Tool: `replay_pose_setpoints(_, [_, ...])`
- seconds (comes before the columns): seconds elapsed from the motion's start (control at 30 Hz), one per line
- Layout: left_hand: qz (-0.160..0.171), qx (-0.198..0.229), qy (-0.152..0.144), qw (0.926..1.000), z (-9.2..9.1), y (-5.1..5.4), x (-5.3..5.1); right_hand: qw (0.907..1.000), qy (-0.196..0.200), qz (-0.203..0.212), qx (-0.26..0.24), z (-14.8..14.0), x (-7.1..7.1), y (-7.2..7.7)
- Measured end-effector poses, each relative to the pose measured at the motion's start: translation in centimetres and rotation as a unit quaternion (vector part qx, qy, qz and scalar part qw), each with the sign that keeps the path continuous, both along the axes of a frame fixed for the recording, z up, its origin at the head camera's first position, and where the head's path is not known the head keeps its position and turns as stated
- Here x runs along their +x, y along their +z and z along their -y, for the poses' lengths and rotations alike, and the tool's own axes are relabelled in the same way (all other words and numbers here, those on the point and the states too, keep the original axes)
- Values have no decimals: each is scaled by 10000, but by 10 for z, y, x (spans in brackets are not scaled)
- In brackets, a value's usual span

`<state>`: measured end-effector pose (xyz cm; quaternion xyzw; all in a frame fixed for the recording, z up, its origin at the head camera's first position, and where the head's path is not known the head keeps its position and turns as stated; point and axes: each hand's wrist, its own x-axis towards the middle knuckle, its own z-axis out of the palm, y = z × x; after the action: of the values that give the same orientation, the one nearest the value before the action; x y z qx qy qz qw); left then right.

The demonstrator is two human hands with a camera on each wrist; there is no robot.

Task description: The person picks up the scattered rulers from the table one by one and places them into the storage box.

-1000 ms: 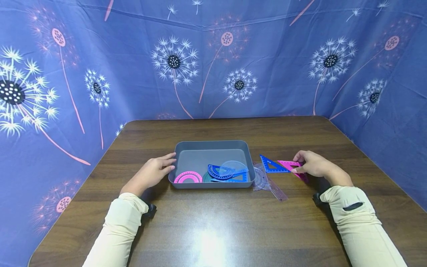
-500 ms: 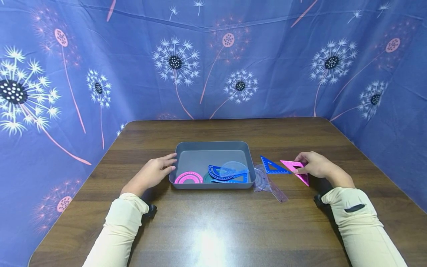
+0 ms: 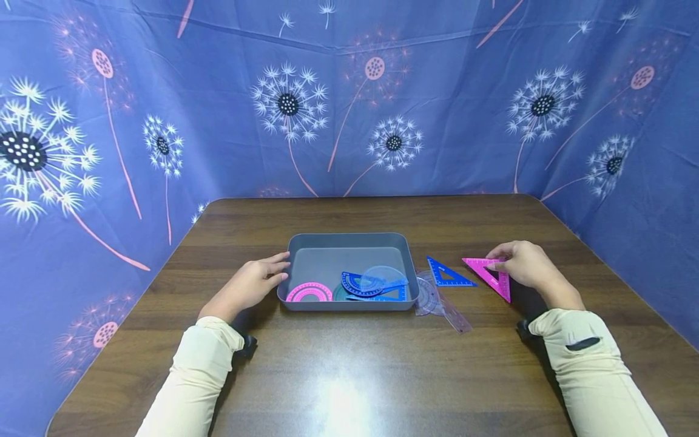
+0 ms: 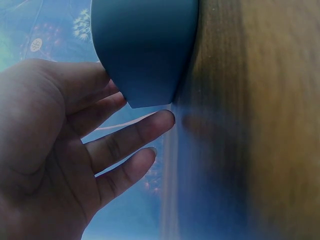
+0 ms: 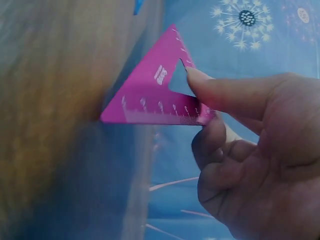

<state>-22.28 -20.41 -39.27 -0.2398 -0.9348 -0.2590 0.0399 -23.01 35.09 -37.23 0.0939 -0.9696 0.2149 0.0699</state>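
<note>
My right hand (image 3: 521, 264) pinches a pink set square (image 3: 503, 284) at one corner, between thumb and curled fingers. In the right wrist view the set square (image 5: 145, 102) is tilted, with one corner close to the wooden surface. A grey tray (image 3: 344, 306) stands mid-table. My left hand (image 3: 251, 282) touches its left end with extended fingers; in the left wrist view the lower fingers (image 4: 132, 137) are spread beside the tray's end wall (image 4: 145, 55). Left of the pink set square lies a blue set square (image 3: 443, 281), flat on the table.
Inside the tray lie a pink protractor (image 3: 309, 286), a blue protractor (image 3: 352, 283), a clear round piece (image 3: 388, 274) and a blue set square (image 3: 403, 295). Against its right side are a clear protractor (image 3: 428, 294) and a clear purplish ruler (image 3: 455, 318). A blue patterned cloth (image 3: 338, 121) hangs behind.
My right hand has drawn the pink set square rightward, away from the blue one, and turned it. The left hand stays at the tray's end.
</note>
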Motion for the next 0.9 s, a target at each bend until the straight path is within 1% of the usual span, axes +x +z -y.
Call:
replay_pose_setpoints(0.1, [0, -58, 6, 10000, 1, 0, 2, 9995, -62, -281, -93, 5, 1, 4])
replay_pose_setpoints(0.2, [96, -101, 43, 9999, 1, -1, 3, 9987, -148, -412, -251, 10, 3, 8])
replay_pose_setpoints(0.3, [162, -78, 101, 9998, 1, 0, 3, 9968, -295, -539, -513, 14, 4, 11])
replay_pose_setpoints(0.43, [135, -17, 112, 9998, 0, 3, 3, 9898, -470, -906, -991, 19, 7, 17])
replay_pose_setpoints(0.5, [171, -9, 98, 9998, -1, 4, 3, 9851, -454, -1049, -1282, 23, 9, 22])
replay_pose_setpoints(0.6, [238, -19, 59, 9997, -3, 4, 3, 9779, -235, -1036, -1803, 34, 13, 33])
replay_pose_setpoints(0.7, [261, -9, 65, 9996, -4, 3, 2, 9742, 178, -889, -2067, 52, 16, 48])
replay_pose_setpoints(0.8, [241, 12, 108, 9997, -3, 3, 2, 9758, 561, -716, -1989, 76, 17, 65])
replay_pose_setpoints(0.9, [250, 12, 128, 9996, -2, 5, 2, 9782, 869, -560, -1800, 100, 15, 77])
